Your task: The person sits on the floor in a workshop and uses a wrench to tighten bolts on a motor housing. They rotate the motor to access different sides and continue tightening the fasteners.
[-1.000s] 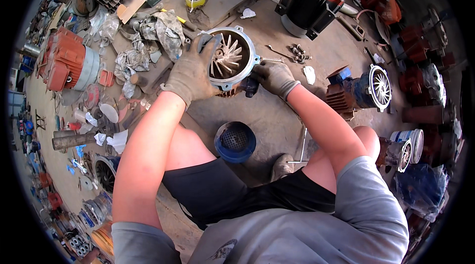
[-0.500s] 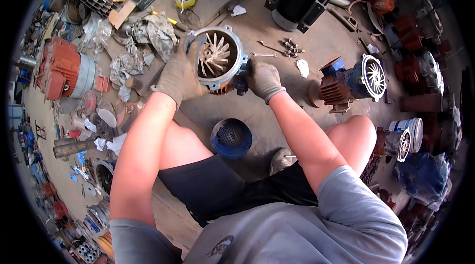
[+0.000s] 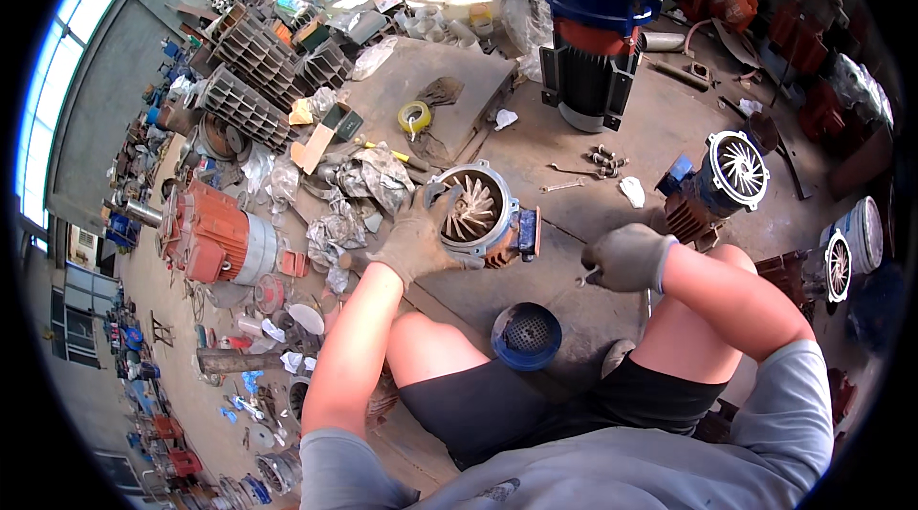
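An electric motor (image 3: 499,257) stands on end in front of me, its round grey rim facing up around a finned fan (image 3: 470,208). My left hand (image 3: 413,240), in a dirty work glove, grips the left side of that rim, fingers over the edge. A blue terminal box (image 3: 528,234) sticks out on the motor's right. Apart from the motor, above my right knee, my gloved right hand (image 3: 626,258) is closed on what looks like a small wrench (image 3: 581,278); only its metal end shows. Between my legs lies a blue perforated fan cover (image 3: 528,336).
Beyond the motor lie a wrench (image 3: 564,184) and several bolts (image 3: 605,162). Another motor (image 3: 712,177) stands at right, and a large black and blue one (image 3: 591,70) at the back. Crumpled plastic (image 3: 373,180), yellow tape (image 3: 413,116) and an orange motor (image 3: 225,240) fill the left.
My right hand has come off the terminal box and moved right, away from the motor. My left hand keeps hold of the rim. The view has shifted, showing more of the far room.
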A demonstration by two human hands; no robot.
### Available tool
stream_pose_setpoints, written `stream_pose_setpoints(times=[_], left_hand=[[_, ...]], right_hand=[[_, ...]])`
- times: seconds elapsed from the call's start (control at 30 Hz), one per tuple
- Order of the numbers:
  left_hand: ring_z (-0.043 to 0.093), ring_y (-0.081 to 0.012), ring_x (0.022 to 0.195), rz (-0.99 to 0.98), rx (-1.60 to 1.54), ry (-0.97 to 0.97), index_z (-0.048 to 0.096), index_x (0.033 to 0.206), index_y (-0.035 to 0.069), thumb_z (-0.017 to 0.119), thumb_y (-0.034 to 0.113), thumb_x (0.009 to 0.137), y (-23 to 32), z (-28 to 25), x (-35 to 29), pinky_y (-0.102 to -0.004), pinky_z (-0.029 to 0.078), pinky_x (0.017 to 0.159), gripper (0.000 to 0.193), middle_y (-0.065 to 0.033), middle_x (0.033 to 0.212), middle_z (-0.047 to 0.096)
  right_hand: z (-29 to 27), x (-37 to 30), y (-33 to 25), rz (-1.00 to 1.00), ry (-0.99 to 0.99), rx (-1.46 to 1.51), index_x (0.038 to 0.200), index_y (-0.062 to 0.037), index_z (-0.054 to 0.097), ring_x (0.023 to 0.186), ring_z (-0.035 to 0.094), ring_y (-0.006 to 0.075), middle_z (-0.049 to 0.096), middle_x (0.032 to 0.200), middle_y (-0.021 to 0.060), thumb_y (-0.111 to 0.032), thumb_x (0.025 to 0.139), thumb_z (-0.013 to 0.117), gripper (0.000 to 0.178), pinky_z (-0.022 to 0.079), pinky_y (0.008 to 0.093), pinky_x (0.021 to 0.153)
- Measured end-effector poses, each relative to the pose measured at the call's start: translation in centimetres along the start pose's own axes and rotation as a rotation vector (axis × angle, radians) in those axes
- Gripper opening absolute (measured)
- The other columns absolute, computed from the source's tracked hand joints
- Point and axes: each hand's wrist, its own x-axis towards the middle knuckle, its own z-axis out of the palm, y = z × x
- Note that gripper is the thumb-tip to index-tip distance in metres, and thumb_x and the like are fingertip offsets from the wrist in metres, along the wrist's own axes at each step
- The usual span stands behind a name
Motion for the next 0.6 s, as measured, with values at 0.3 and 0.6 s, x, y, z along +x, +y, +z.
stream_pose_setpoints(times=[0.3,0.6], left_hand=[[0.060,-0.0405,0.144,0.116,0.129,-0.005,0.062,0.156,0.012,0.090,0.053,0.087,1.3,-2.2,3.7,-0.0534,0.047,0.121,0.085,-0.0230,0.160,0.057],[0.079,-0.0375,0.111,-0.525,0.269,0.062,0.075,0.124,-0.002,0.053,0.080,0.105,6.9,-1.5,6.6,-0.0474,0.063,0.094,0.088,-0.0222,0.120,0.079]], right_hand=[[1.8,0.7,0.6,-0.078,0.132,0.149,0.130,-0.0138,0.078,0.114,0.077,0.0401,0.082,0.119,0.0173,-0.047,0.108,0.066,0.041,0.058,0.0527,0.099],[2.1,5.6,3.3,-0.039,0.104,0.202,0.118,-0.0080,0.084,0.114,0.078,0.0396,0.083,0.118,0.0181,-0.041,0.107,0.065,0.040,0.059,0.0503,0.099]])
